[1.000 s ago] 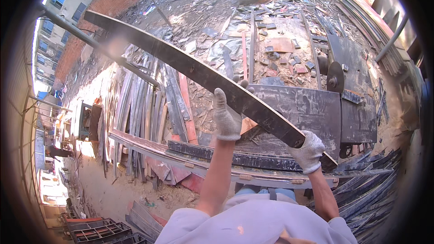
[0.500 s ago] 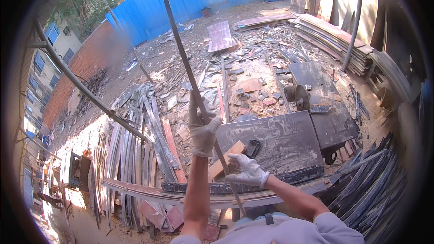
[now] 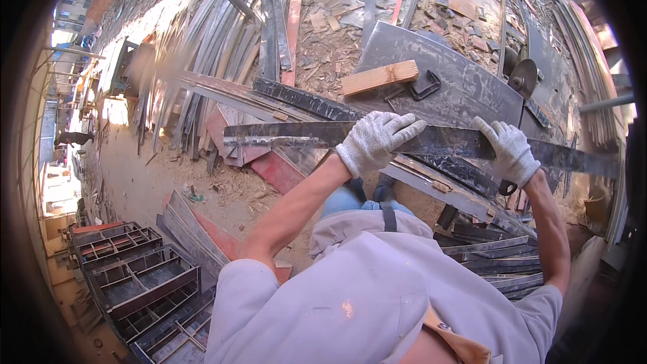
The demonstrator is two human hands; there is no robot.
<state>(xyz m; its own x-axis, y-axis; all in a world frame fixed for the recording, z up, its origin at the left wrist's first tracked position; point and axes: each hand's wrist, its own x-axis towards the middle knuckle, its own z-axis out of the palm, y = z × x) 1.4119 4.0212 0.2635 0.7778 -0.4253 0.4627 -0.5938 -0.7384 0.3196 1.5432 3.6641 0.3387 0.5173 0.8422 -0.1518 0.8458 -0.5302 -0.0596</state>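
A long dark strip of board [image 3: 290, 134] lies crosswise in front of me, roughly level, its left end paler and worn along the lower edge. My left hand [image 3: 379, 137], in a whitish glove, is closed over it near the middle, fingers across its face. Farther right my gloved right hand [image 3: 510, 153] grips the same strip, thumb side up; the undersides of both grips are hidden. Beyond the strip, a pale wooden block [image 3: 380, 77] rests on a dark saw table [image 3: 465, 98], beside a black C-shaped metal piece [image 3: 426, 85].
A round saw blade [image 3: 524, 78] stands up at the table's right side, beyond my right hand. Long strips [image 3: 202, 47] are heaped at the far left. Dark framed panels [image 3: 145, 276] stack at the near left. More dark strips [image 3: 495, 256] lie near right.
The long strip has swung from upright to crosswise. My hands have moved farther apart along it, the right one now toward its right part. The view has tipped down and turned.
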